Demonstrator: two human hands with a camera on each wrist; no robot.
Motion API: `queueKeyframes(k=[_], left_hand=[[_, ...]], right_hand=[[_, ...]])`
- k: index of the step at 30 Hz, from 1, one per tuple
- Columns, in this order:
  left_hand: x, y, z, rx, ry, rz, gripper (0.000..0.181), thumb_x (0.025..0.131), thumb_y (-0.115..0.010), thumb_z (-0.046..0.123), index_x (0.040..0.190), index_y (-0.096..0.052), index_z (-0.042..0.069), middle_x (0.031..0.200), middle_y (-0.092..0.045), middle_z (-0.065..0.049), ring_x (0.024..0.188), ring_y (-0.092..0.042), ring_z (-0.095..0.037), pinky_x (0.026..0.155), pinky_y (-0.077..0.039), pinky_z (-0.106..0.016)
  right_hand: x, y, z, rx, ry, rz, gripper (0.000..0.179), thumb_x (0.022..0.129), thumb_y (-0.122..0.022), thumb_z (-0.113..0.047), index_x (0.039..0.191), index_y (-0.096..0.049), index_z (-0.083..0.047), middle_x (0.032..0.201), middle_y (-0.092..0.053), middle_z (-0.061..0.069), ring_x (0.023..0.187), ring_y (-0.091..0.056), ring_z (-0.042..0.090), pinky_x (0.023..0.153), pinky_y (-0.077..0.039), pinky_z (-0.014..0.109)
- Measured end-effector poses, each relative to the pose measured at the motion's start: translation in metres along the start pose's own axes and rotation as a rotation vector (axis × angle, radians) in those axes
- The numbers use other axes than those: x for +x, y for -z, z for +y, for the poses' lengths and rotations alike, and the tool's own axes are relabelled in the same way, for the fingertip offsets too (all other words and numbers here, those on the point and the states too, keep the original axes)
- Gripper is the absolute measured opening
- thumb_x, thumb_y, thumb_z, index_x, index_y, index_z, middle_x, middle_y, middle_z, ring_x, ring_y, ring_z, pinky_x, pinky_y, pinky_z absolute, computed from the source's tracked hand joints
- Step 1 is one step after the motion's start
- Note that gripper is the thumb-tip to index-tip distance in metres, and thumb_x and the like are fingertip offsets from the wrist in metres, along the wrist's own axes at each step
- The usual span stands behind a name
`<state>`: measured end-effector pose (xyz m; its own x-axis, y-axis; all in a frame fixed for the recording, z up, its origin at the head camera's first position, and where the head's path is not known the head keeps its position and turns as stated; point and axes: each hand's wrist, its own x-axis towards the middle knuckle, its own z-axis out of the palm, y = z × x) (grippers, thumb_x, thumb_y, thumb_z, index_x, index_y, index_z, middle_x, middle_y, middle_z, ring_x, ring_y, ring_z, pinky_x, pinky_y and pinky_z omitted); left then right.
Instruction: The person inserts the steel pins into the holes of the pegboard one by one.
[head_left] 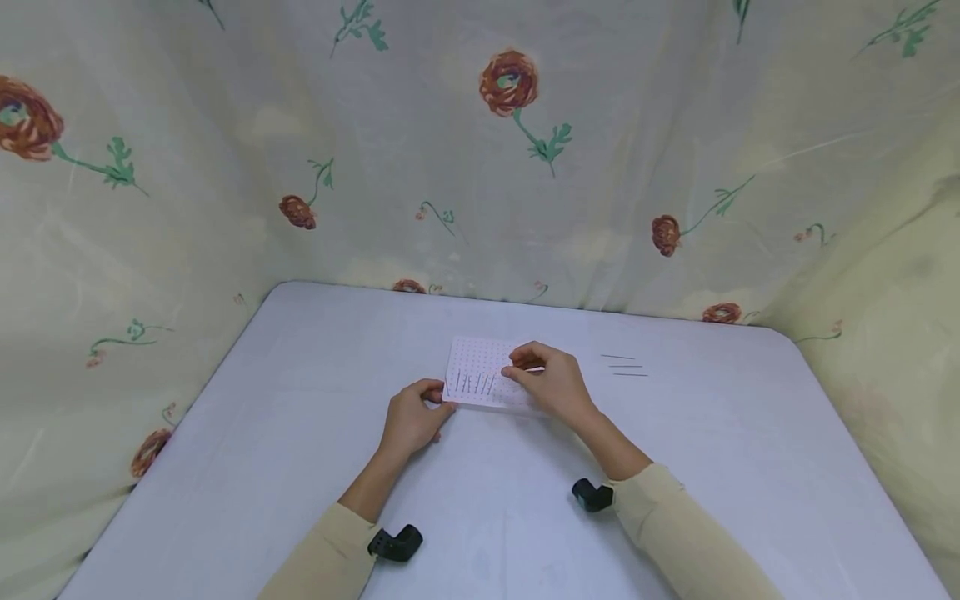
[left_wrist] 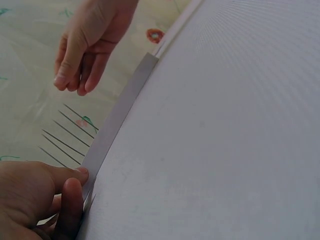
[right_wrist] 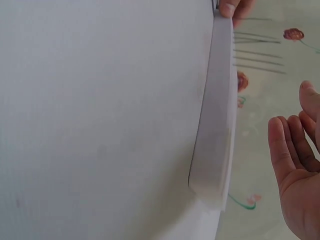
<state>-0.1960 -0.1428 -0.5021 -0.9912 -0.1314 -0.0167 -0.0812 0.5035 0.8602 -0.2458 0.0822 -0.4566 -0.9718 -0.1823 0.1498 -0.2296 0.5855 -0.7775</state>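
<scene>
A white board (head_left: 480,352) with rows of small holes lies on the table, its thick pale side facing me. Several thin dark needle-like sticks (head_left: 471,382) stand in a row along its near left part. My left hand (head_left: 411,418) grips the board's near left corner, thumb against the front side (left_wrist: 122,107). Above the board's right half hovers my right hand (head_left: 553,385), its fingers loosely bent. In the right wrist view, the thumb of the right hand (right_wrist: 297,170) stands apart from the fingers, and I see nothing between them.
Three more thin dark sticks (head_left: 626,366) lie on the white-covered table (head_left: 300,350), to the right of the board. A flowered curtain (head_left: 420,125) hangs behind the table and at both sides. Each wrist wears a black camera.
</scene>
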Motion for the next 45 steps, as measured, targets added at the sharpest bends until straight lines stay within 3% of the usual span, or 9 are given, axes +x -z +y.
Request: queueKeyframes(k=[6,14,20,26,38,45], left_hand=[[0.0,-0.001,0.001,0.001,0.006,0.006,0.041,0.088,-0.077,0.012,0.127,-0.066,0.0,0.097,-0.068,-0.01,0.044,-0.054,-0.009,0.042,-0.047,-0.019],[-0.001,-0.001,0.001,0.013,0.019,0.012,0.041,0.089,-0.077,0.013,0.127,-0.067,0.002,0.097,-0.067,-0.009,0.045,-0.054,-0.01,0.042,-0.047,-0.019],[-0.003,0.001,0.002,0.009,0.02,0.013,0.041,0.089,-0.077,0.013,0.127,-0.067,0.002,0.098,-0.067,-0.009,0.045,-0.054,-0.01,0.042,-0.047,-0.019],[-0.003,0.0,0.0,0.013,0.029,0.016,0.042,0.089,-0.077,0.013,0.128,-0.066,0.002,0.098,-0.067,-0.009,0.045,-0.054,-0.01,0.042,-0.047,-0.019],[-0.002,-0.003,0.001,0.017,0.028,0.012,0.042,0.088,-0.078,0.013,0.127,-0.067,0.003,0.097,-0.067,-0.009,0.045,-0.054,-0.01,0.041,-0.045,-0.018],[-0.002,-0.003,0.001,0.019,0.026,0.01,0.042,0.088,-0.077,0.013,0.128,-0.066,0.002,0.097,-0.067,-0.009,0.044,-0.054,-0.011,0.041,-0.045,-0.018]], right_hand=[[0.0,0.023,0.014,-0.041,-0.029,0.034,0.03,0.091,-0.078,-0.024,0.113,-0.072,-0.005,0.105,-0.075,0.009,0.101,-0.073,0.026,0.091,-0.061,0.041],[-0.004,0.067,0.038,-0.09,-0.071,0.121,0.031,0.095,-0.074,-0.024,0.117,-0.071,-0.004,0.111,-0.074,0.013,0.106,-0.071,0.031,0.085,-0.061,0.041],[-0.009,0.096,0.057,-0.138,-0.114,0.17,0.032,0.096,-0.072,-0.028,0.118,-0.071,-0.004,0.112,-0.074,0.014,0.108,-0.07,0.031,0.08,-0.055,0.028],[-0.017,0.114,0.075,-0.152,-0.138,0.174,0.035,0.098,-0.07,-0.032,0.12,-0.07,-0.005,0.113,-0.073,0.015,0.108,-0.069,0.031,0.072,-0.05,0.013],[-0.033,0.147,0.111,-0.217,-0.151,0.225,0.038,0.099,-0.068,-0.035,0.119,-0.07,-0.004,0.111,-0.074,0.017,0.106,-0.069,0.033,0.067,-0.045,0.009],[-0.036,0.161,0.13,-0.247,-0.188,0.234,0.04,0.098,-0.067,-0.039,0.119,-0.07,-0.005,0.11,-0.074,0.017,0.101,-0.068,0.027,0.066,-0.044,0.01]])
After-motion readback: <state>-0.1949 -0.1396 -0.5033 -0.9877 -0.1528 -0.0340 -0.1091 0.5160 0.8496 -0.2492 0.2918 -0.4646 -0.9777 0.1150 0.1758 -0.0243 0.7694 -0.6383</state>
